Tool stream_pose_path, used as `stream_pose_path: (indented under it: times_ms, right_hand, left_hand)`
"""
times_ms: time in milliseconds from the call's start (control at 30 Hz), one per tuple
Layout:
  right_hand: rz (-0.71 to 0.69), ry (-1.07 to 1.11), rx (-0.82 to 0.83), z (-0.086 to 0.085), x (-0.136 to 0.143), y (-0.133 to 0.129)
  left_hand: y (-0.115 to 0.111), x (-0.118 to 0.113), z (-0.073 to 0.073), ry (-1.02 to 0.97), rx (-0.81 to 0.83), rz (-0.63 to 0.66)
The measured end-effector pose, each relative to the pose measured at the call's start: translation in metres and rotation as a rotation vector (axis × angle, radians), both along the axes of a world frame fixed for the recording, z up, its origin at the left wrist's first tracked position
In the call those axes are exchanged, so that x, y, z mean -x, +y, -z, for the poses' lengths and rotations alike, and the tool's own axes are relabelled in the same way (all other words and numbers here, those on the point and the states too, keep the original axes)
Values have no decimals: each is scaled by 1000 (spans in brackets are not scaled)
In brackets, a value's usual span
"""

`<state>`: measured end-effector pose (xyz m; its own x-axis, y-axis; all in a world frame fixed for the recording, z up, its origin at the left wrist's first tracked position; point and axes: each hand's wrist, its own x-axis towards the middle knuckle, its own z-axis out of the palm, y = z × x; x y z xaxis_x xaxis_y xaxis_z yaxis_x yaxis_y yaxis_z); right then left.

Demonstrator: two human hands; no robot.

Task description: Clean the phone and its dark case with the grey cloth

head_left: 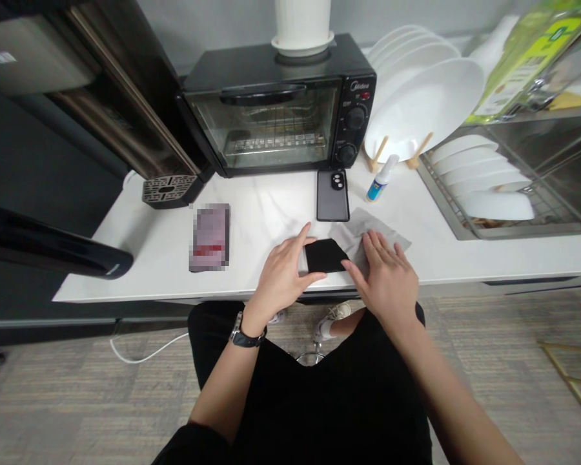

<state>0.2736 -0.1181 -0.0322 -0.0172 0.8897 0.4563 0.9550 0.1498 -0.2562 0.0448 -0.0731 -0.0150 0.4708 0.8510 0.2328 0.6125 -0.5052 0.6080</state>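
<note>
A phone [325, 256] with a dark screen lies flat near the counter's front edge. My left hand [283, 268] grips its left end, thumb along the near edge and index finger at the far edge. A thin grey cloth [380, 227] covers the phone's right end. Over that cloth rests my right hand [387, 274], fingers pressed on it and thumb at the phone's near right corner. Just beyond the phone lies a phone case [333, 197] with a black rim and camera cutouts. A small spray bottle [378, 183] with a blue label stands behind the cloth.
A black toaster oven [275, 110] stands at the back, a white pot [303, 26] on top. White plates [416, 97] lean in a wooden rack beside a sink [527, 229] holding more dishes. At left are a blurred-out flat object [210, 237] and a tall dispenser [169, 187].
</note>
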Motion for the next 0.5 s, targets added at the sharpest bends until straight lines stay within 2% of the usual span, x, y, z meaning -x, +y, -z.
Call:
stream_pose_path:
  times_ms: [133,267,367,500]
  right_hand:
    - [-95,22,-6,0,41,6]
    - [-244,75,42,-2,73,-3]
    - [-340,123,79,-4,74,-17]
    - [-380,168,93,-5,52,-35]
  left_hand:
    - [0,1,4,-15,-20,4]
    - [2,2,11,25,-34,-18]
    - [2,2,11,66,-20,-48]
    - [0,0,4,18,3,-10]
